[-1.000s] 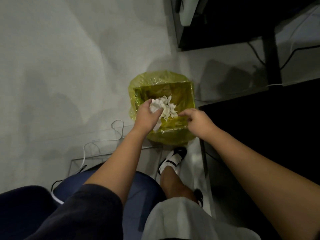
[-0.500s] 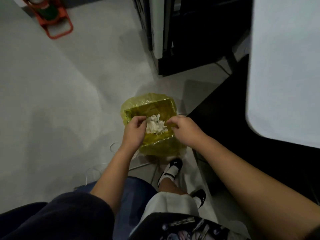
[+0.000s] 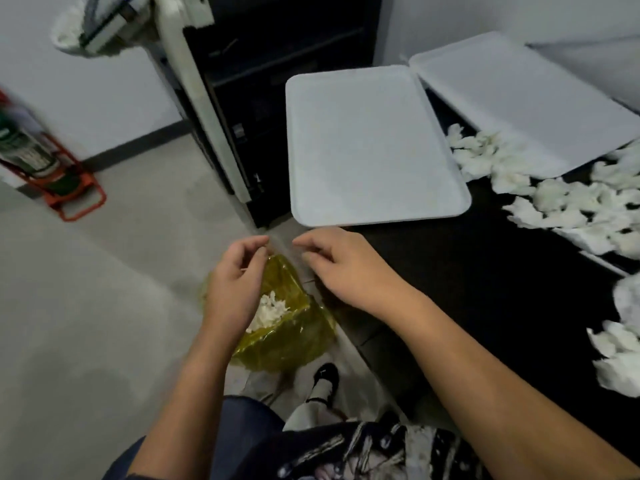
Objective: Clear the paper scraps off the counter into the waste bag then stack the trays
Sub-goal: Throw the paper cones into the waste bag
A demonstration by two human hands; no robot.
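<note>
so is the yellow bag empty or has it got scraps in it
It has scraps in it: a white heap lies inside the open yellow bag, well below its rim. How full it is cannot be told.

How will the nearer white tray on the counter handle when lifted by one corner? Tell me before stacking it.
The nearer white tray looks thin, shallow-rimmed and foam-like, so it is probably very light and may flex if lifted by one corner. It is bare, so nothing should slide off. One corner overhangs the black counter, so a push could probably tip it toward the floor.
</note>
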